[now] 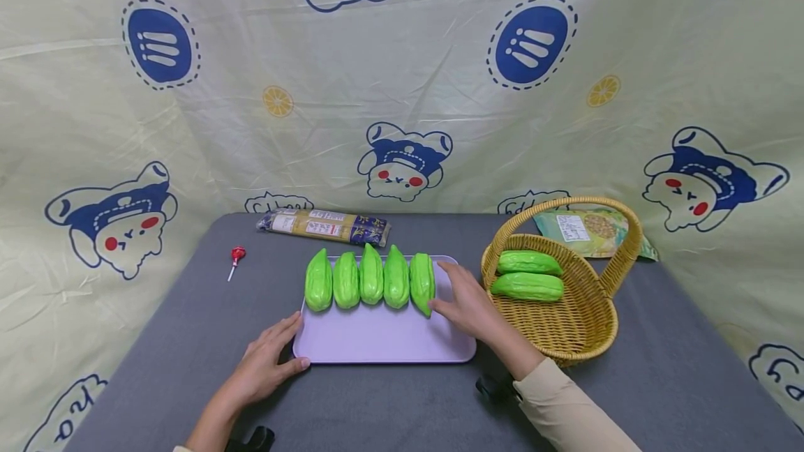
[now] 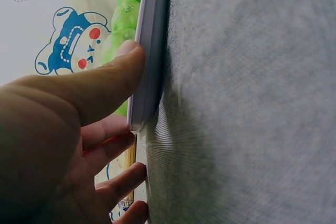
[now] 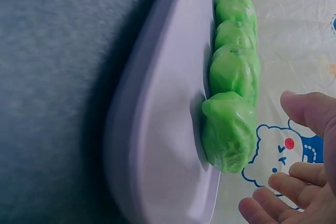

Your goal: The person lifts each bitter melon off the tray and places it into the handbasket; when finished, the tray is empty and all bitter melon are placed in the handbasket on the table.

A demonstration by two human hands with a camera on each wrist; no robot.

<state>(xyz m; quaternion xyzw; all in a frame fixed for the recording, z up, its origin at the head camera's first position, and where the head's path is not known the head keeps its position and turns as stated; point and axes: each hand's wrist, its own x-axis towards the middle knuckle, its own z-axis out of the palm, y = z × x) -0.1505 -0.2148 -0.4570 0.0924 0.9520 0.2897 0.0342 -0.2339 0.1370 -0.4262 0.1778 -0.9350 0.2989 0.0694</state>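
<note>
Grey tabletop before a cartoon-print backdrop, green gourds in a row between two hands

Right hand released, thumb and fingers loosely spread, with a gap between thumb and nearest gourd in the right wrist view. Just left of those fingers, that end gourd, tapered tip toward the person. Farther left, four more side by side, all five on the far half of a lilac tray.

Left hand relaxed against the tray's near left corner: thumb touching the near wall, other fingers spread along the left side.

Right of the right fingers, beside the forearm, a wicker basket with an arched handle and two gourds lying inside. Farther out, behind the basket, a green pouch with a white label. Beyond the left fingers, behind the tray, a long packet with dark blue ends. Ahead and left of the left fingers, a red lollipop. Back from the right fingers, a beige sleeve.
</note>
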